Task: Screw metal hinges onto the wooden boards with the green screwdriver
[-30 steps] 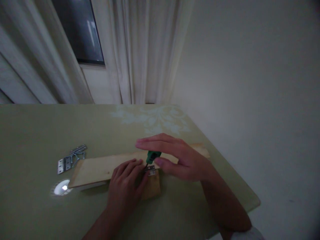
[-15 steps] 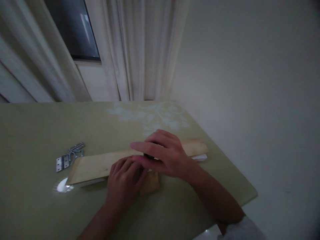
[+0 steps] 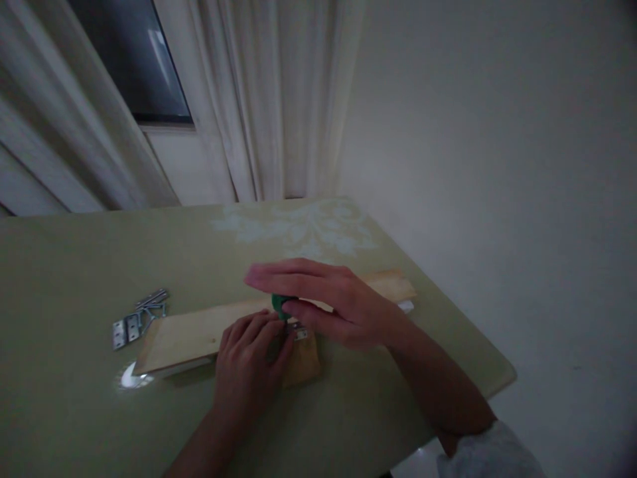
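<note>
Fingers (image 3: 308, 287) at green handle (image 3: 277, 303), hinge (image 3: 301, 332) partly hidden, contact unclear

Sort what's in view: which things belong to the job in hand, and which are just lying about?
In the job:
green-handled tool at the right hand
hinge near its tip
long board and small wood piece by the left hand

Just about:
loose hinge and screws left of the board, though possibly spares
curtain and window, as background

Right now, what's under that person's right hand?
Parts of a green tool handle and a long board show under the right hand; whatever it covers can't be seen.
</note>
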Action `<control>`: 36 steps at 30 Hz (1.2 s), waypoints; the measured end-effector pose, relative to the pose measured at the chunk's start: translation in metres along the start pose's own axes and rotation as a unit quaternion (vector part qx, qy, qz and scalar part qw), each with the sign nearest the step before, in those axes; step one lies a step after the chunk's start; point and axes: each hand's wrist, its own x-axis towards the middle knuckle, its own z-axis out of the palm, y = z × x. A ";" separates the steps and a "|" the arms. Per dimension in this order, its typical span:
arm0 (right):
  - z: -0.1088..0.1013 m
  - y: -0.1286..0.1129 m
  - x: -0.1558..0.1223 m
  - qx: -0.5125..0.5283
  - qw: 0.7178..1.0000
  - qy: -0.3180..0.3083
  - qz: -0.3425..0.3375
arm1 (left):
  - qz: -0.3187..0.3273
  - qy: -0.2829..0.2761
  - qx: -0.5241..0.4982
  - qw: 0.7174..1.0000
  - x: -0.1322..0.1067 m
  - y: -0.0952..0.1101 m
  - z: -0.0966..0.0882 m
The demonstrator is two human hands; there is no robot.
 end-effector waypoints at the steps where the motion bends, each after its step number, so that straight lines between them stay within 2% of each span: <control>1: 0.000 -0.002 0.000 -0.018 1.000 0.026 -0.001 | -0.001 -0.002 0.002 1.000 0.000 0.000 0.000; 4: 0.000 -0.006 -0.001 -0.142 0.983 0.112 -0.003 | 0.003 -0.002 0.011 1.000 -0.001 -0.001 -0.001; 6: -0.002 -0.009 -0.002 -0.145 0.987 0.071 -0.006 | 0.007 -0.001 0.004 1.000 0.000 -0.001 -0.002; 8: -0.003 -0.010 -0.002 -0.072 0.997 -0.008 0.007 | 0.006 0.000 -0.002 1.000 0.000 -0.001 -0.002; 9: -0.003 -0.010 -0.002 -0.051 0.998 -0.025 0.015 | 0.005 0.000 -0.002 1.000 0.000 -0.001 -0.002; 10: -0.003 -0.010 -0.002 -0.057 0.998 -0.018 0.019 | 0.006 0.001 0.002 1.000 0.001 -0.001 -0.002; 13: -0.001 -0.008 -0.002 -0.162 0.983 0.090 0.005 | 0.006 0.001 0.014 1.000 0.000 -0.001 -0.001; 14: -0.001 -0.008 -0.001 -0.173 0.979 0.108 0.002 | 0.006 0.002 0.015 1.000 0.000 -0.001 -0.001; 15: -0.003 -0.008 -0.001 -0.156 0.983 0.093 0.006 | 0.005 0.003 0.014 1.000 0.000 -0.001 -0.001; 18: -0.011 -0.010 0.001 -0.027 0.999 -0.002 0.026 | 0.008 0.005 -0.001 1.000 0.000 -0.001 -0.001; 19: -0.011 -0.009 0.000 -0.004 0.999 -0.010 0.030 | 0.009 0.002 -0.006 1.000 0.000 -0.001 -0.001; 20: -0.010 -0.008 0.000 -0.008 0.999 0.002 0.032 | 0.009 -0.001 -0.008 1.000 0.001 -0.001 -0.001; 22: -0.001 -0.002 -0.002 -0.091 0.993 0.074 0.030 | 0.005 -0.003 -0.004 1.000 0.001 -0.001 -0.001; 24: 0.009 0.004 -0.004 -0.191 0.969 0.158 0.012 | -0.001 -0.003 0.005 1.000 0.000 -0.001 -0.001; 25: 0.013 0.005 -0.004 -0.208 0.963 0.170 0.004 | -0.002 0.000 0.009 1.000 0.000 -0.001 0.000; 26: 0.014 0.004 -0.004 -0.194 0.969 0.152 -0.008 | 0.000 0.002 0.012 1.000 -0.001 -0.001 0.000; 29: 0.004 -0.004 -0.002 -0.056 0.998 0.017 0.008 | 0.006 0.007 0.005 1.000 -0.001 -0.001 0.000; 31: -0.005 -0.008 0.000 0.030 0.998 -0.036 0.041 | 0.004 0.002 -0.005 1.000 0.000 0.000 -0.001; 33: -0.007 -0.006 0.001 0.075 0.995 -0.039 0.054 | -0.002 -0.004 -0.008 1.000 0.002 0.001 -0.001; 35: 0.001 0.001 0.001 0.055 0.997 0.022 0.040 | -0.003 -0.007 -0.006 1.000 0.002 0.001 -0.002; 36: 0.007 0.005 0.001 0.021 0.997 0.074 0.023 | -0.003 -0.006 -0.004 1.000 0.002 0.001 -0.002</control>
